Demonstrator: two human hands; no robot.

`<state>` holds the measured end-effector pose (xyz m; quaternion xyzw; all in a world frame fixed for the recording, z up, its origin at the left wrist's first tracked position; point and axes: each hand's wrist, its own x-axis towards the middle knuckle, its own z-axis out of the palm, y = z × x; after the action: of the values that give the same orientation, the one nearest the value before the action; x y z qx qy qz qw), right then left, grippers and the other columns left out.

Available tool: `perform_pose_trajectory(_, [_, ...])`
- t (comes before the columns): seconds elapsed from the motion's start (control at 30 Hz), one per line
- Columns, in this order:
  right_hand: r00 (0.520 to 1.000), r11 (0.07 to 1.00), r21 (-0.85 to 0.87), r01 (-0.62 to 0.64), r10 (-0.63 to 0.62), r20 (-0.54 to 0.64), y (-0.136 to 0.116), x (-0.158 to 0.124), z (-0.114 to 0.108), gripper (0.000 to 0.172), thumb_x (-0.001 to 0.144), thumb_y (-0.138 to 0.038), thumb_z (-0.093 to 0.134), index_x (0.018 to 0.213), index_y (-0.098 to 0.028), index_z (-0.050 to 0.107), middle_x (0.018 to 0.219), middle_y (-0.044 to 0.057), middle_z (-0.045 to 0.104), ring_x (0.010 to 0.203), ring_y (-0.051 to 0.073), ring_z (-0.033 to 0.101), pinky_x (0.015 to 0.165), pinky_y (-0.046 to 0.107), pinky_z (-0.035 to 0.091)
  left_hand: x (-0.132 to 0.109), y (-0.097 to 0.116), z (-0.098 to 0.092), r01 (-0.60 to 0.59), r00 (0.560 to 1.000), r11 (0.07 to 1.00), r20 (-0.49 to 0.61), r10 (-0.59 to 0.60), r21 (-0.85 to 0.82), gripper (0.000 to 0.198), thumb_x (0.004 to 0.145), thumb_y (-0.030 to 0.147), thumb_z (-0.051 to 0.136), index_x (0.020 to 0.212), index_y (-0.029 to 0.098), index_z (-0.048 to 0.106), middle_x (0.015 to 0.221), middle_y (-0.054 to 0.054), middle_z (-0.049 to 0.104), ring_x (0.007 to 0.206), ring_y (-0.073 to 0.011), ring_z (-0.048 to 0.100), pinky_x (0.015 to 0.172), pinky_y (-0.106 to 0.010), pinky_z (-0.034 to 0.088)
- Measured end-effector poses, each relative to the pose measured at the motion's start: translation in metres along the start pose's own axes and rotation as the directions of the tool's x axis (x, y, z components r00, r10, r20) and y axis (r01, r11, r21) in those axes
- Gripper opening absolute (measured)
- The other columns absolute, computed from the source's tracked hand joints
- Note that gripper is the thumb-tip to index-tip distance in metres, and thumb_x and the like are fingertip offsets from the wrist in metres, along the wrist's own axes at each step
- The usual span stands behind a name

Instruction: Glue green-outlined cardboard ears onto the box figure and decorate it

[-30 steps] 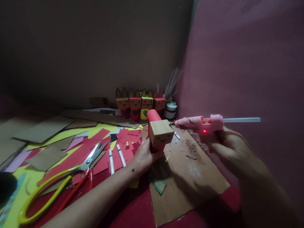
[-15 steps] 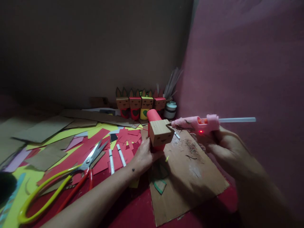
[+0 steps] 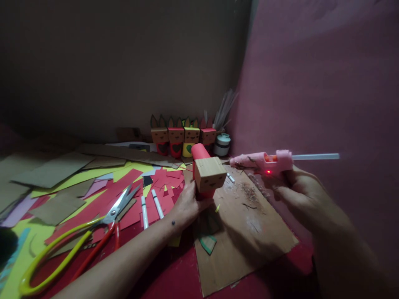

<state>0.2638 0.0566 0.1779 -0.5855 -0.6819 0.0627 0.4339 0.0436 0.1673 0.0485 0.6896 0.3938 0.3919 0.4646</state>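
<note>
My left hand point(image 3: 186, 204) is closed around a paper figure point(image 3: 208, 173): a red tube body with a brown box head that has a small drawn face. It is held just above a brown cardboard sheet point(image 3: 249, 232). My right hand point(image 3: 294, 193) grips a pink hot glue gun point(image 3: 263, 162) with a red light on and a clear glue stick poking out behind. The nozzle points left, a short gap from the figure's head.
Several finished box-headed figures point(image 3: 179, 139) stand in a row against the back wall beside a small white jar point(image 3: 223, 144). Yellow and red scissors point(image 3: 90, 232) and two white markers point(image 3: 151, 205) lie on scattered red, yellow and brown paper scraps at left. A pink wall rises at right.
The glue gun's nozzle moved in to the figure's head half a second ago and has now drawn back to the right. The left hand and figure have stayed nearly still.
</note>
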Motion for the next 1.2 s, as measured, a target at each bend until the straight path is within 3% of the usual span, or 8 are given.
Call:
perform_pose_trajectory(0.27, [0.996,0.993,0.116,0.016,-0.026,0.082,-0.008,0.002,0.004,0.026,0.095,-0.026,0.057,0.109,-0.026,0.078,0.082,0.003,0.078,0.095,0.028,0.075,0.088,0.043,0.062,0.0,0.003,0.0,0.007,1.0,1.0,0.013,-0.007,-0.003,0.048,0.07,0.028,0.075,0.116,0.02,0.063,0.114,-0.012,0.068,0.108,-0.0366,0.063,0.09,-0.055,0.053])
perform_pose_trajectory(0.47, [0.996,0.994,0.1,-0.043,0.035,0.079,-0.003,-0.001,0.008,0.029,0.095,-0.026,0.06,0.119,-0.024,0.077,0.081,0.003,0.079,0.087,0.028,0.076,0.094,0.047,0.06,0.0,0.004,0.0,-0.008,1.0,1.0,0.0,0.008,0.001,0.046,0.069,0.026,0.077,0.113,0.023,0.066,0.114,-0.013,0.068,0.109,-0.0376,0.063,0.093,-0.057,0.052])
perform_pose_trajectory(0.6, [0.99,0.981,0.194,-0.019,-0.008,0.138,-0.008,0.0,0.011,0.032,0.094,-0.023,0.062,0.122,-0.025,0.076,0.108,0.006,0.08,0.111,0.029,0.071,0.103,0.045,0.055,0.0,0.002,0.0,-0.011,1.0,1.0,-0.002,0.011,-0.004,0.045,0.07,0.028,0.077,0.114,0.024,0.065,0.117,-0.013,0.068,0.112,-0.0382,0.061,0.097,-0.059,0.049])
perform_pose_trajectory(0.8, [1.0,0.974,0.225,0.002,-0.005,0.015,-0.01,-0.007,0.009,0.03,0.096,-0.029,0.064,0.123,-0.028,0.076,0.113,0.006,0.08,0.098,0.027,0.075,0.094,0.045,0.062,0.0,0.001,0.001,-0.007,1.0,1.0,-0.006,0.007,-0.008,0.044,0.07,0.027,0.077,0.112,0.026,0.066,0.112,-0.011,0.07,0.106,-0.0366,0.063,0.092,-0.058,0.051])
perform_pose_trajectory(0.9, [0.998,0.978,0.206,0.043,-0.034,-0.046,-0.007,-0.011,0.009,0.032,0.101,-0.031,0.057,0.129,-0.03,0.073,0.128,0.005,0.076,0.107,0.027,0.075,0.098,0.046,0.062,0.0,0.001,0.0,0.005,1.0,1.0,-0.01,-0.005,0.005,0.042,0.068,0.027,0.078,0.109,0.025,0.066,0.109,-0.011,0.07,0.105,-0.037,0.063,0.091,-0.058,0.051])
perform_pose_trajectory(1.03, [0.986,0.993,0.021,0.115,-0.111,-0.125,0.021,-0.022,0.012,0.038,0.101,-0.025,0.053,0.138,-0.024,0.066,0.138,0.009,0.07,0.125,0.029,0.068,0.108,0.049,0.054,0.001,0.0,0.0,0.023,1.0,1.0,0.003,-0.023,0.017,0.042,0.069,0.03,0.077,0.109,0.024,0.065,0.106,-0.012,0.07,0.102,-0.0367,0.065,0.088,-0.056,0.052])
perform_pose_trajectory(1.1, [0.935,0.957,-0.247,0.153,-0.221,-0.278,0.046,-0.033,0.015,0.039,0.097,-0.026,0.061,0.136,-0.019,0.067,0.127,0.015,0.074,0.111,0.031,0.073,0.096,0.047,0.06,0.002,0.0,-0.001,0.025,1.0,0.999,0.002,-0.025,0.031,0.042,0.068,0.031,0.078,0.107,0.023,0.065,0.107,-0.012,0.07,0.104,-0.0372,0.064,0.089,-0.056,0.052])
perform_pose_trajectory(1.2, [0.943,0.88,-0.449,0.157,-0.269,-0.196,0.084,-0.051,0.021,0.048,0.096,-0.027,0.06,0.143,-0.016,0.061,0.108,0.016,0.075,0.087,0.031,0.075,0.074,0.044,0.063,0.002,0.001,-0.001,0.029,1.0,0.998,0.0,-0.029,0.048,0.042,0.066,0.032,0.078,0.105,0.022,0.065,0.106,-0.011,0.069,0.105,-0.038,0.064,0.089,-0.054,0.051])
